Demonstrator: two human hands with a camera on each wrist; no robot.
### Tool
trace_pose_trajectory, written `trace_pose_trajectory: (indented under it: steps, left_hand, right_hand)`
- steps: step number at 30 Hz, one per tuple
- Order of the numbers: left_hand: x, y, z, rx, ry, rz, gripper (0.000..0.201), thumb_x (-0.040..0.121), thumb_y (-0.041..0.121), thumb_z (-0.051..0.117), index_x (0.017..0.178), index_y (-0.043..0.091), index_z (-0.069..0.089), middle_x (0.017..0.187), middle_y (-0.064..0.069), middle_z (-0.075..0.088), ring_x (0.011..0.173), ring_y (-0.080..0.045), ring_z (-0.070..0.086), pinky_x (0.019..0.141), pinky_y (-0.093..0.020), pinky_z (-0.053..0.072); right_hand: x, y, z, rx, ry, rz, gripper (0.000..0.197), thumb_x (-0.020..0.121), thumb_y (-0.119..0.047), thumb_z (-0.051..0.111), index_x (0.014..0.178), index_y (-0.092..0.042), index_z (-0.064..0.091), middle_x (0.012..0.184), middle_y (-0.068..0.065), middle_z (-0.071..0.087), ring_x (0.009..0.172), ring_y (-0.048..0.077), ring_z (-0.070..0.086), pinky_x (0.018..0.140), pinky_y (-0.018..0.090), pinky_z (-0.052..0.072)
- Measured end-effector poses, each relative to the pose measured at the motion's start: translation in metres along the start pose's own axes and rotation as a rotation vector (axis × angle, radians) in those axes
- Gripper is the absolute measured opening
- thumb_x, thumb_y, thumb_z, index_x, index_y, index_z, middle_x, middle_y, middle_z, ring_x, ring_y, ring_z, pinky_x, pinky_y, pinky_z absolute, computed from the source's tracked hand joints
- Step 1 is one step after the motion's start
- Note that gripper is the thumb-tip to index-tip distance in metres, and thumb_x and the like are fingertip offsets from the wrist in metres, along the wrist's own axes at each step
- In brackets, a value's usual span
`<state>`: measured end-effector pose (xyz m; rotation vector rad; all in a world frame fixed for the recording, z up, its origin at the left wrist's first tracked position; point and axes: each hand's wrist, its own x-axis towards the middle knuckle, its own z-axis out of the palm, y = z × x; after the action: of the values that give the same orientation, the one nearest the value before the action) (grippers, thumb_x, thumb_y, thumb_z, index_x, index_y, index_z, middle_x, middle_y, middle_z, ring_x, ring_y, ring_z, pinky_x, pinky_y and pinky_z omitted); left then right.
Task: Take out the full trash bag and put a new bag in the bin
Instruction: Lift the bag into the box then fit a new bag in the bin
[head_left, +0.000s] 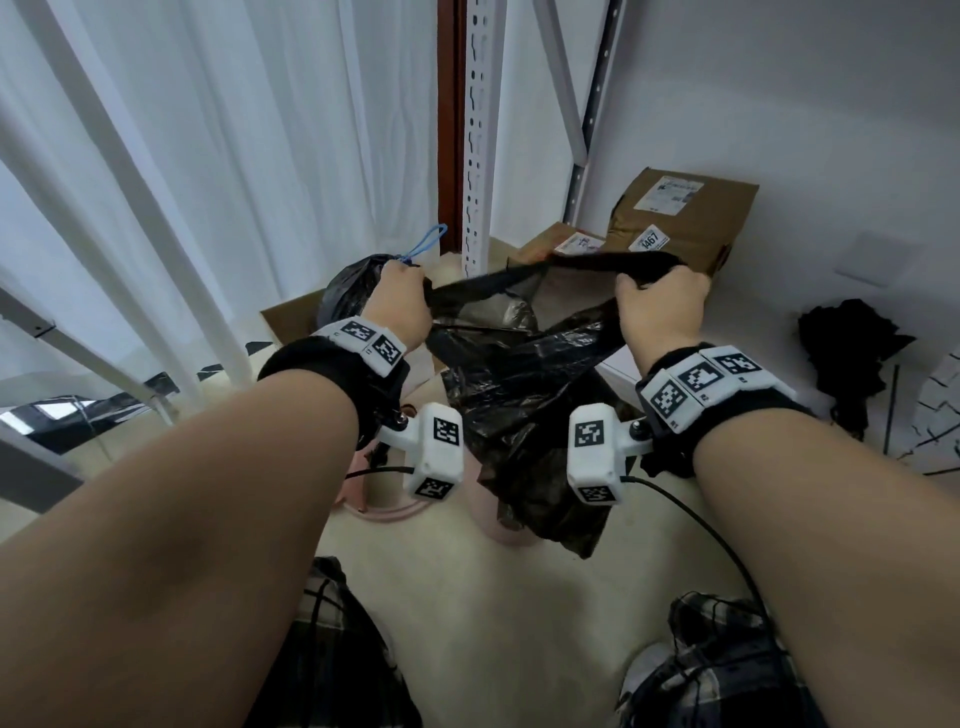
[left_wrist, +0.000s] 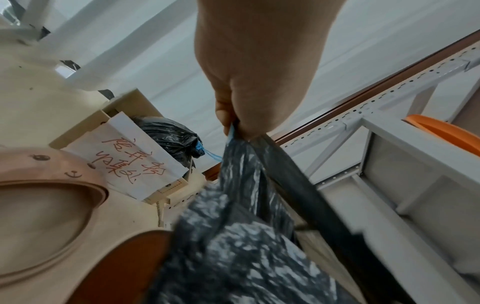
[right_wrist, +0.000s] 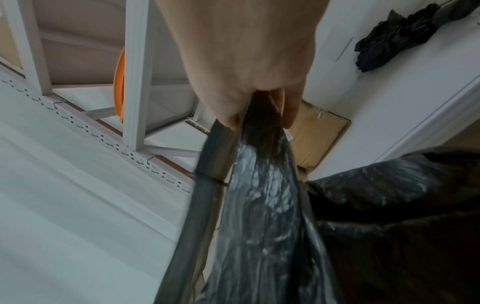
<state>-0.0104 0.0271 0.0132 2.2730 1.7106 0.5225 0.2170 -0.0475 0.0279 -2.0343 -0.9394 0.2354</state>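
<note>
A new black trash bag (head_left: 519, 395) hangs stretched between my two hands above the pink bin (head_left: 387, 512), which the bag and wrist cameras mostly hide. My left hand (head_left: 402, 296) pinches the bag's rim at its left end, with a blue drawstring showing at the fingers (left_wrist: 228, 123). At the right end, my right hand (head_left: 657, 299) grips the rim (right_wrist: 249, 127). The full trash bag (head_left: 348, 291), black and tied with a blue drawstring loop (head_left: 426, 241), sits in a cardboard box behind my left hand. The bin (left_wrist: 52, 174) bears a small face.
Taped cardboard parcels (head_left: 680, 223) lie against the wall behind the right hand. A white perforated rack post (head_left: 480, 130) rises at the back, and white curtains (head_left: 208, 156) hang on the left. A folded black umbrella (head_left: 847, 353) leans at the right. My plaid trouser legs (head_left: 332, 649) are below.
</note>
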Motion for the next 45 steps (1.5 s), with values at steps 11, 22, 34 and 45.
trace_pose_trajectory:
  steps: [11,22,34,45]
  left_hand:
    - [0.002,0.028,-0.001,-0.334,-0.100,0.115,0.100,0.071,0.043,0.073,0.149,0.015,0.018,0.150,-0.014,0.027,0.141,-0.029,0.024,0.116,-0.045,0.026]
    - [-0.003,0.032,-0.013,-0.343,0.152,0.141,0.013,0.099,0.018,0.041,0.091,0.010,0.048,0.087,-0.008,0.053,0.080,-0.018,0.048,0.064,-0.017,0.028]
    - [-0.006,0.020,-0.010,-0.062,0.018,0.157,0.063,0.081,0.060,0.056,0.127,0.018,0.049,0.114,-0.010,0.053,0.105,-0.027,0.054,0.090,-0.033,0.047]
    - [-0.007,0.031,-0.001,0.138,-0.096,0.215,0.082,0.074,0.060,0.063,0.142,0.025,0.034,0.145,-0.009,0.035,0.136,-0.030,0.032,0.112,-0.049,0.026]
  right_hand:
    - [-0.022,-0.026,0.012,0.026,-0.127,-0.426,0.044,0.087,0.008,0.039,0.126,-0.004,0.056,0.133,0.012,0.050,0.126,0.022,0.046,0.103,0.015,0.027]
    - [-0.031,-0.036,0.018,-0.026,-0.417,-0.550,0.043,0.086,-0.004,0.060,0.126,-0.014,0.050,0.096,0.006,0.061,0.096,0.023,0.057,0.083,0.027,0.042]
    - [-0.010,-0.014,0.005,-0.214,-0.186,-0.230,0.025,0.087,-0.003,0.045,0.108,-0.003,0.059,0.116,0.017,0.061,0.109,0.033,0.055,0.081,0.031,0.042]
    - [-0.011,-0.017,0.011,-0.224,-0.292,-0.340,0.026,0.087,-0.003,0.051,0.106,-0.006,0.068,0.115,0.014,0.065,0.110,0.030,0.057,0.089,0.030,0.043]
